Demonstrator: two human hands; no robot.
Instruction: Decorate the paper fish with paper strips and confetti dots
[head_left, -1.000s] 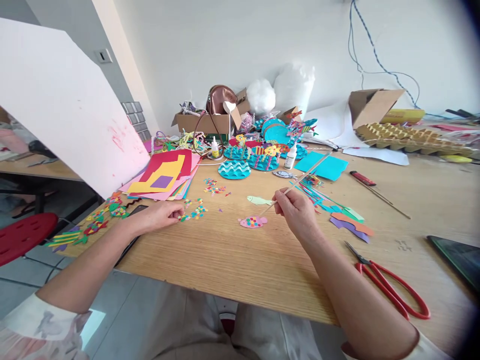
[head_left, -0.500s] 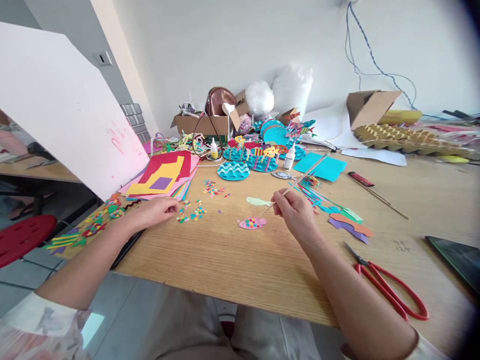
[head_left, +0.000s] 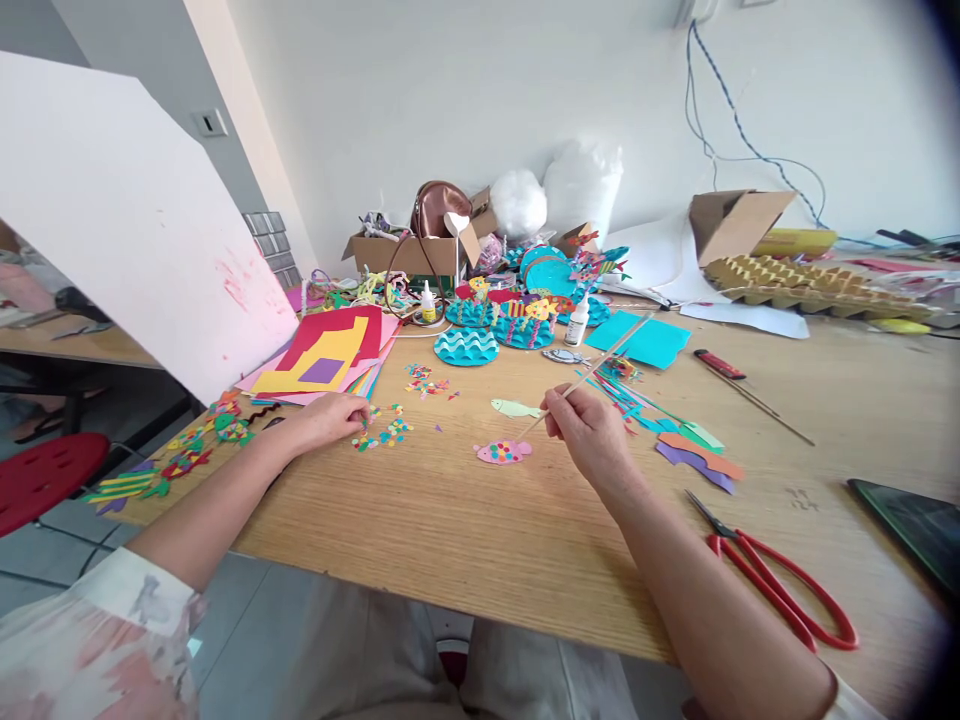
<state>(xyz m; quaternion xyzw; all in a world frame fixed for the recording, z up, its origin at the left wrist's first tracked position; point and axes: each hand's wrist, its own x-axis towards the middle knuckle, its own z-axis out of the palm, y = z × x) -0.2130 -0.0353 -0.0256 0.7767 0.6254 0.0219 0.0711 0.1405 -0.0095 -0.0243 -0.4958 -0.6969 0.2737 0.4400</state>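
Observation:
My right hand [head_left: 592, 432] is closed on a thin wooden stick [head_left: 600, 362], whose lower tip points down at a pink paper fish [head_left: 502, 452] dotted with coloured spots. A pale green paper fish [head_left: 514, 408] lies just beyond it. My left hand [head_left: 330, 418] rests on the wooden table [head_left: 487, 530] with its fingertips pinched at a scatter of small coloured paper bits [head_left: 382, 430]; what they hold, if anything, is too small to see.
Red-handled scissors [head_left: 772, 580] lie at the right. A stack of coloured paper [head_left: 326, 360], teal wave cut-outs [head_left: 466, 346], glue bottles [head_left: 577, 320], cardboard boxes [head_left: 739, 220] and a white board [head_left: 135, 220] stand around. A dark tablet [head_left: 911, 520] sits at the right edge.
My left hand has shifted slightly right, closer to the paper bits. The right hand and stick have stayed nearly still; the view tilted a little.

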